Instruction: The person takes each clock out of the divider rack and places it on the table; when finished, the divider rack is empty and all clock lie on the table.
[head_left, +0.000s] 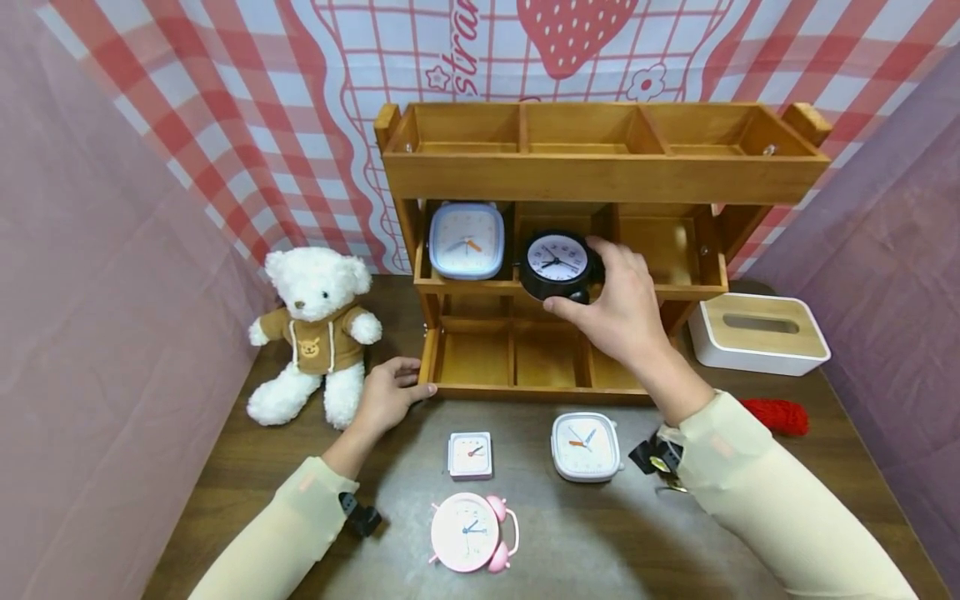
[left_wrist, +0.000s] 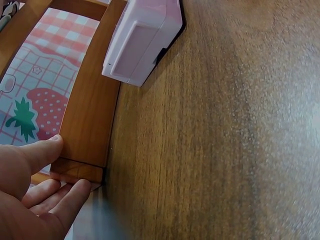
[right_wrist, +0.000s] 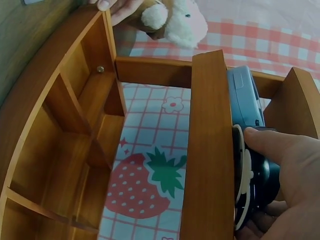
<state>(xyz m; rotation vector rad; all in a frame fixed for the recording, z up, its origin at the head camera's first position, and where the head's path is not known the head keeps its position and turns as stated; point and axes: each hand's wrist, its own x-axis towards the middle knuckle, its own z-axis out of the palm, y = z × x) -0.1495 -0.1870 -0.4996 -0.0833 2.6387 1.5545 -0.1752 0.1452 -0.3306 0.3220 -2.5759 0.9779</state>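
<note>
My right hand (head_left: 621,307) grips a round black alarm clock (head_left: 557,260) by its side, thumb below and fingers above. The clock is at the middle compartment of the wooden shelf's (head_left: 600,179) second tier, its white dial facing out. Beside it, in the left compartment, stands a light blue square clock (head_left: 467,242); the right wrist view shows this blue clock (right_wrist: 243,95) close to my thumb. My left hand (head_left: 387,393) holds the shelf's lower left front corner; in the left wrist view the thumb and fingers (left_wrist: 75,197) pinch the board's end.
On the table lie a small pale pink square clock (head_left: 470,456), a pink twin-bell alarm clock (head_left: 467,532) and a white square clock (head_left: 587,447). A white teddy bear (head_left: 311,333) sits left of the shelf. At right are a tissue box (head_left: 759,333) and a red fuzzy thing (head_left: 778,416).
</note>
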